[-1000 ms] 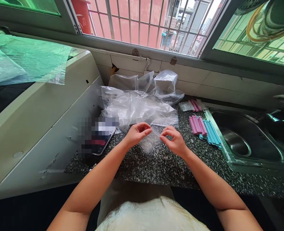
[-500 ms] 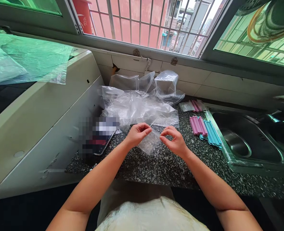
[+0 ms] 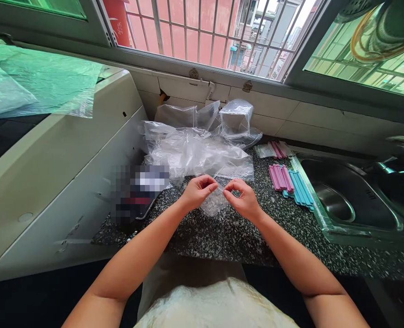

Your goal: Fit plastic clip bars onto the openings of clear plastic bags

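Left hand (image 3: 195, 193) and right hand (image 3: 243, 200), mid-frame, pinch a small clear bag (image 3: 214, 203) at its upper edge, which runs from one to the other; its body shows between and just below them, neither hand nearer. Beyond, above centre, lies crumpled clear plastic (image 3: 202, 152).

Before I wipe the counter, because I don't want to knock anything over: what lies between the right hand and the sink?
In the head view, pink strips and, nearer the sink, blue strips lie between it and the right hand.
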`<state>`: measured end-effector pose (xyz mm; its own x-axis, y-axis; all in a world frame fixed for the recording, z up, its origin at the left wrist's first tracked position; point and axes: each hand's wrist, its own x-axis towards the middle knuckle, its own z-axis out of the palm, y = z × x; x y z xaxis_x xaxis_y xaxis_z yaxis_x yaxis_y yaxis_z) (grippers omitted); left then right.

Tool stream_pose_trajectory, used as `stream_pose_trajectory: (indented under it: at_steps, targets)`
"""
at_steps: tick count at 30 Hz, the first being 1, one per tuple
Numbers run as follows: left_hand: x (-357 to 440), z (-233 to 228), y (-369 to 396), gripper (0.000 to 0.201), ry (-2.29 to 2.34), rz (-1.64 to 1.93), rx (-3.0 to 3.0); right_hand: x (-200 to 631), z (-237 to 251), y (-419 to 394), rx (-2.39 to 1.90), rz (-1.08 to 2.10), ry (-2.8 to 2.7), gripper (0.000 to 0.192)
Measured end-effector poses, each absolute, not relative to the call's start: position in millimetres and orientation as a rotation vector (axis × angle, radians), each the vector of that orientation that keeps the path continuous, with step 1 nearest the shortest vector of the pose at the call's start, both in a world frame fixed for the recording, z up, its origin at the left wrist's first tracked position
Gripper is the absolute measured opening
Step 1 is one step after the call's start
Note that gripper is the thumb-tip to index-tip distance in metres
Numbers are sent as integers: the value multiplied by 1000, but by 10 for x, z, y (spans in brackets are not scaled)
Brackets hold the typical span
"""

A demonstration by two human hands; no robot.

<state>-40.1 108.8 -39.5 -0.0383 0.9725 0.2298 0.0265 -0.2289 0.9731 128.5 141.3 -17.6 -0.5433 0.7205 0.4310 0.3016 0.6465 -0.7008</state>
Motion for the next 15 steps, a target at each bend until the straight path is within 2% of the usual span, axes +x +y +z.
stream_pose_trajectory:
  at_steps: [9, 15]
  targets:
    - [-387, -403, 1089, 30, 1147, 1368, 1359, 1290, -173, 1418, -804, 726, -2142, 14]
    - [-414, -418, 1088, 25, 1169, 1345, 1451, 1300, -198, 1430, -789, 732, -2160, 14]
